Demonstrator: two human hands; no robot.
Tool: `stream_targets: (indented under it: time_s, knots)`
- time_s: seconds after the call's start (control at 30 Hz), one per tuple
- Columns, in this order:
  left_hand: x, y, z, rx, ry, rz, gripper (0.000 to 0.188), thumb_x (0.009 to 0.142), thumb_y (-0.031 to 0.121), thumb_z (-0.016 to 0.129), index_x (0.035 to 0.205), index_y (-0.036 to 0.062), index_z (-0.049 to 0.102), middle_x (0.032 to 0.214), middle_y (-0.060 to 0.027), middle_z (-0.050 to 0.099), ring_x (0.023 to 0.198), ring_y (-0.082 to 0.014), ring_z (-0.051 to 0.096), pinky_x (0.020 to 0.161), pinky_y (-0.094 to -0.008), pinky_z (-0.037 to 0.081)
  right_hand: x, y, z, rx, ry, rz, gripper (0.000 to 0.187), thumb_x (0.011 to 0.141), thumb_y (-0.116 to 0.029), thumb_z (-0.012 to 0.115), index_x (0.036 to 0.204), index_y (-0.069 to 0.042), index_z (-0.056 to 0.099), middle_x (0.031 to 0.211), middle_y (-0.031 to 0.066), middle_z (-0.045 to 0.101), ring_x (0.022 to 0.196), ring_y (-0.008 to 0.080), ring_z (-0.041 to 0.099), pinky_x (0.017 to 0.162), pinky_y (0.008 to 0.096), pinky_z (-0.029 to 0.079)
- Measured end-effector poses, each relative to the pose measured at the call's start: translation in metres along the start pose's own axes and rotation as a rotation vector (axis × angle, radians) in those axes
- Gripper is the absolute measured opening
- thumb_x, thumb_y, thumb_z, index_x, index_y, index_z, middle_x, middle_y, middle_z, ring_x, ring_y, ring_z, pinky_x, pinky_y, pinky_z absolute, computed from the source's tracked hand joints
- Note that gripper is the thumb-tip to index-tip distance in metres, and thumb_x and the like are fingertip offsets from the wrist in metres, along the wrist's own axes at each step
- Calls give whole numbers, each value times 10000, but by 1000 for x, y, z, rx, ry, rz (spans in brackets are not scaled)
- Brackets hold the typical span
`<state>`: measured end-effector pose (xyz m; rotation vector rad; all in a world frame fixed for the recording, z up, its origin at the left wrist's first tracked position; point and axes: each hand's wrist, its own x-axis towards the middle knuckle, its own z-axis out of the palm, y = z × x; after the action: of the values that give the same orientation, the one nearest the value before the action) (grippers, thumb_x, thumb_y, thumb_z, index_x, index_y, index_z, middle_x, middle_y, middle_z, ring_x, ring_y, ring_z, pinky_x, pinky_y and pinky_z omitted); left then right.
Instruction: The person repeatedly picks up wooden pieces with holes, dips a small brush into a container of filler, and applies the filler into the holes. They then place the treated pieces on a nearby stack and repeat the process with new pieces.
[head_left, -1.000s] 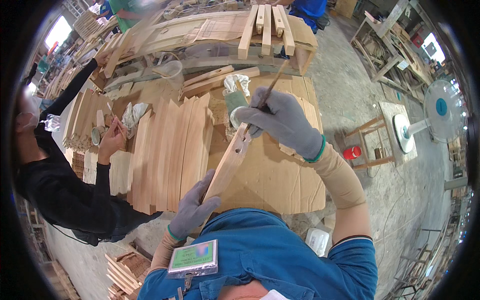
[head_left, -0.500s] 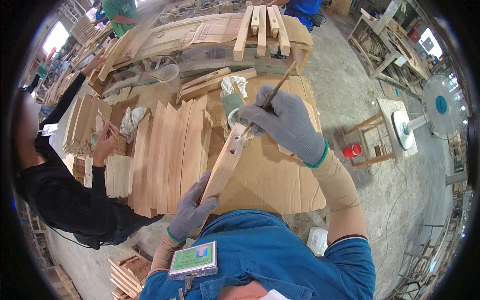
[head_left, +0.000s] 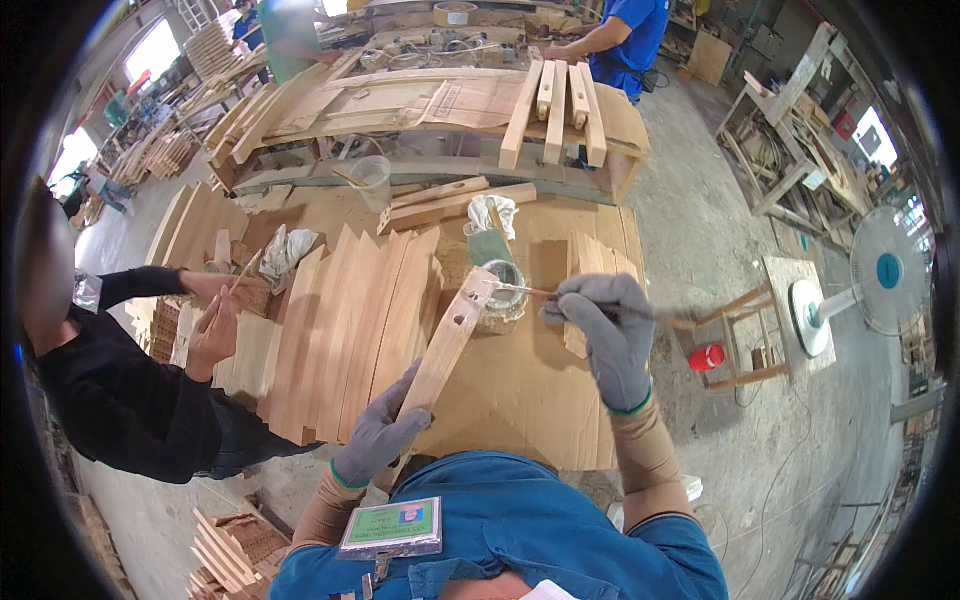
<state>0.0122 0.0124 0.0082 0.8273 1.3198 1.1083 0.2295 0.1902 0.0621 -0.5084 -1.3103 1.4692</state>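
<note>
My left hand (head_left: 385,432), in a grey glove, is closed round the near end of a pale wooden bar (head_left: 445,345), which slants up and away. Two holes show near its far end. In my gloved right hand (head_left: 612,335) is a thin brush (head_left: 540,293), pinched and held nearly level. The brush's whitish tip meets the far end of the bar, by the upper hole, where a white smear shows. Just behind that end stands a round can (head_left: 513,296) with whitish stuff on its rim, partly hidden by the bar.
Stacked wooden bars (head_left: 345,330) stand left, and more bars (head_left: 590,265) lie right, on cardboard (head_left: 500,420). A white rag (head_left: 492,214) and plastic bucket (head_left: 370,180) sit behind. At left, a co-worker's hand (head_left: 212,335) holds a thin stick. A fan (head_left: 815,310) stands right.
My right hand has moved right and down, and the brush has swung from steeply upright to nearly level. The left hand still holds the bar. The head view has tilted up slightly.
</note>
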Motion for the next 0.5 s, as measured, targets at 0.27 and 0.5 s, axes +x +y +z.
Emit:
stream_targets:
  time_s: [0.27, 0.5]
  knots:
    - [-4, 5, 3, -31, -67, -9, 698, 859, 185, 583, 1448, -24, 271, 1332, -117, 474, 1085, -145, 506, 912, -263, 427, -24, 38, 9, 143, 108, -68, 132, 829, 108, 524, 821, -18, 483, 942, 160, 589, 809, 221, 628, 780, 378, 557]
    - [-3, 2, 2, -16, -69, 32, 700, 852, 156, 586, 1434, -63, 263, 1422, -152, 399, 1297, -186, 373, 1060, -283, 283, -27, 39, 4, -13, 38, -204, 179, 796, 165, 528, 810, -9, 487, 963, 152, 576, 916, 235, 601, 843, 389, 551]
